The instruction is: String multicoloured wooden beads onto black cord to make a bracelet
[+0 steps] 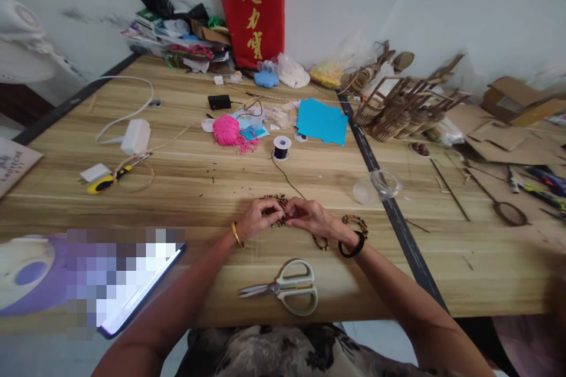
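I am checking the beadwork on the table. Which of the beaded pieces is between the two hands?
The dark beaded strand, pinched by the left hand and right hand. The beaded ring lies untouched beside the right wrist, and another beaded loop lies below that hand.

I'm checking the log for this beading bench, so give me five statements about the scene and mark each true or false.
1. Both hands, the left hand and the right hand, meet over a strand of small beads. True.
2. The scissors lie beyond the hands, next to the wall. False: they lie on the table's near side, between the hands and the person's body.
3. A dark thread runs from the spool toward the hands. True.
4. The ball of yarn is green. False: it is pink.
5. The blue sheet is held in the right hand. False: it lies on the table, far from both hands.
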`<action>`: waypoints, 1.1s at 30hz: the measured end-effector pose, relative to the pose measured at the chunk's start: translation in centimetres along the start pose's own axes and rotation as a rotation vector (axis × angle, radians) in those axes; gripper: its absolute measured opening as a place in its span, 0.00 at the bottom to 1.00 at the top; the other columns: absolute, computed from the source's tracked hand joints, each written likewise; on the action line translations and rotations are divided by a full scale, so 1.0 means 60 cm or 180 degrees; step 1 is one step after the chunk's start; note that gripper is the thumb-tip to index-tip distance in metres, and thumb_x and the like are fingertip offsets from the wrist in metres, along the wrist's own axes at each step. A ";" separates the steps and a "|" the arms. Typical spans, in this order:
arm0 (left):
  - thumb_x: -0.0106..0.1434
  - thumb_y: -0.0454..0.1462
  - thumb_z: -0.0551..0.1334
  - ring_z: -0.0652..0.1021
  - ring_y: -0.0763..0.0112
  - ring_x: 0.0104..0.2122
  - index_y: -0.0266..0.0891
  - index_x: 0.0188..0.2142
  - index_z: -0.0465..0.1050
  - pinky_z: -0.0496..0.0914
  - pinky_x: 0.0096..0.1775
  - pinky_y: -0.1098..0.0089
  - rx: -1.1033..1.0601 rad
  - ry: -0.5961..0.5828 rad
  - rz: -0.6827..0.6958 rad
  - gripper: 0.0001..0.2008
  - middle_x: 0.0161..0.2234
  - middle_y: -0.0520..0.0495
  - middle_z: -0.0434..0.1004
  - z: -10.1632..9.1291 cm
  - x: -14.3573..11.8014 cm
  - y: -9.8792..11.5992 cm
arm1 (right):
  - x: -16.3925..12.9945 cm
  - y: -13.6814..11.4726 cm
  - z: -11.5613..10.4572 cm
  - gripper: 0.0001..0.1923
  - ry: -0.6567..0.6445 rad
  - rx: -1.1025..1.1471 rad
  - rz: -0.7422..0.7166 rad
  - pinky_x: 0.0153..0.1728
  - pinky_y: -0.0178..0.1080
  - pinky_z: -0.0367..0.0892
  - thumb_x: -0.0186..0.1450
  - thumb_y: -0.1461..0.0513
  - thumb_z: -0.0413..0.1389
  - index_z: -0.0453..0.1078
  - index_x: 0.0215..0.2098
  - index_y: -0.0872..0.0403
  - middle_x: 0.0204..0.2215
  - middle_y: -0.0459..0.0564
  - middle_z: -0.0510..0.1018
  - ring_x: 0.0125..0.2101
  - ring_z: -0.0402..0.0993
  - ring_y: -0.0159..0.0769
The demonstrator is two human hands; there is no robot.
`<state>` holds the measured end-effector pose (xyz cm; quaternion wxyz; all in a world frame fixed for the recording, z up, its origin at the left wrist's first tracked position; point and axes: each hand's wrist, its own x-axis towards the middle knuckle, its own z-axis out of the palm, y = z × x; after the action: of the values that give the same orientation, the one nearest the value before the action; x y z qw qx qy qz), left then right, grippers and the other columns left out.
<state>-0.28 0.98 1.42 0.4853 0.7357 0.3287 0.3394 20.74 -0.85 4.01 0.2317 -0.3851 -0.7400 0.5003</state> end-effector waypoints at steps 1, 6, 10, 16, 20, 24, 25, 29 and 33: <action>0.62 0.43 0.61 0.73 0.70 0.30 0.34 0.29 0.75 0.66 0.35 0.70 0.0000 -0.0008 0.0010 0.14 0.28 0.46 0.76 0.000 0.001 0.001 | 0.003 -0.001 0.001 0.10 0.0053 0.0040 0.0036 0.30 0.31 0.65 0.64 0.58 0.58 0.67 0.39 0.55 0.29 0.44 0.72 0.29 0.68 0.29; 0.62 0.43 0.61 0.73 0.71 0.28 0.33 0.29 0.75 0.65 0.33 0.71 0.0068 0.0037 -0.0036 0.14 0.27 0.47 0.75 -0.001 0.003 0.004 | 0.010 -0.011 -0.002 0.08 0.0339 -0.0164 -0.0040 0.28 0.31 0.62 0.65 0.59 0.56 0.71 0.35 0.57 0.27 0.45 0.73 0.28 0.66 0.29; 0.62 0.41 0.60 0.72 0.72 0.27 0.34 0.28 0.75 0.65 0.32 0.72 0.0284 0.0101 -0.0084 0.12 0.25 0.48 0.75 -0.003 0.005 0.010 | 0.013 -0.003 0.002 0.07 0.0556 -0.0248 -0.0243 0.29 0.32 0.63 0.65 0.60 0.56 0.72 0.34 0.57 0.28 0.47 0.74 0.29 0.68 0.31; 0.61 0.37 0.60 0.72 0.73 0.26 0.34 0.27 0.74 0.66 0.32 0.73 0.0469 0.0128 -0.0108 0.10 0.24 0.50 0.75 -0.003 0.012 0.015 | 0.014 0.024 0.026 0.08 0.1066 -0.0253 -0.0680 0.31 0.34 0.65 0.67 0.59 0.55 0.70 0.34 0.56 0.29 0.49 0.74 0.29 0.70 0.33; 0.60 0.35 0.60 0.72 0.72 0.27 0.34 0.27 0.74 0.66 0.33 0.73 0.0634 0.0140 -0.0246 0.08 0.25 0.50 0.75 -0.001 0.020 0.026 | 0.014 0.035 0.037 0.09 0.1458 -0.0501 -0.1091 0.35 0.37 0.67 0.69 0.59 0.52 0.70 0.34 0.54 0.30 0.50 0.73 0.33 0.71 0.35; 0.61 0.36 0.59 0.73 0.72 0.28 0.34 0.27 0.74 0.66 0.35 0.72 0.0716 0.0171 -0.0334 0.09 0.26 0.49 0.76 0.008 0.022 0.030 | 0.013 0.048 0.043 0.07 0.1671 -0.0710 -0.1413 0.35 0.38 0.68 0.70 0.62 0.51 0.69 0.37 0.54 0.32 0.51 0.73 0.33 0.70 0.36; 0.62 0.36 0.59 0.73 0.71 0.28 0.34 0.27 0.74 0.66 0.35 0.72 0.0698 0.0213 -0.0323 0.09 0.26 0.49 0.75 0.011 0.021 0.029 | 0.013 0.051 0.044 0.06 0.1695 -0.0759 -0.1443 0.34 0.38 0.68 0.70 0.62 0.51 0.69 0.37 0.53 0.32 0.51 0.74 0.33 0.70 0.36; 0.63 0.37 0.58 0.73 0.70 0.30 0.35 0.27 0.73 0.66 0.35 0.71 0.0662 0.0487 -0.0153 0.10 0.26 0.48 0.74 0.024 0.014 0.018 | 0.011 0.058 0.047 0.04 0.1805 -0.0870 -0.1508 0.32 0.37 0.68 0.69 0.63 0.53 0.69 0.39 0.53 0.30 0.50 0.74 0.31 0.71 0.35; 0.63 0.37 0.59 0.73 0.69 0.31 0.35 0.27 0.73 0.66 0.38 0.70 0.0666 0.0532 0.0043 0.10 0.27 0.47 0.74 0.027 0.010 0.012 | 0.010 0.058 0.048 0.04 0.1816 -0.0987 -0.1507 0.32 0.37 0.68 0.69 0.64 0.52 0.69 0.39 0.52 0.31 0.50 0.74 0.31 0.70 0.35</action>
<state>1.52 0.47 1.70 0.3745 0.7537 0.3967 0.3666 19.45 -1.25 -0.36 0.4759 -0.3578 -0.7810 0.1886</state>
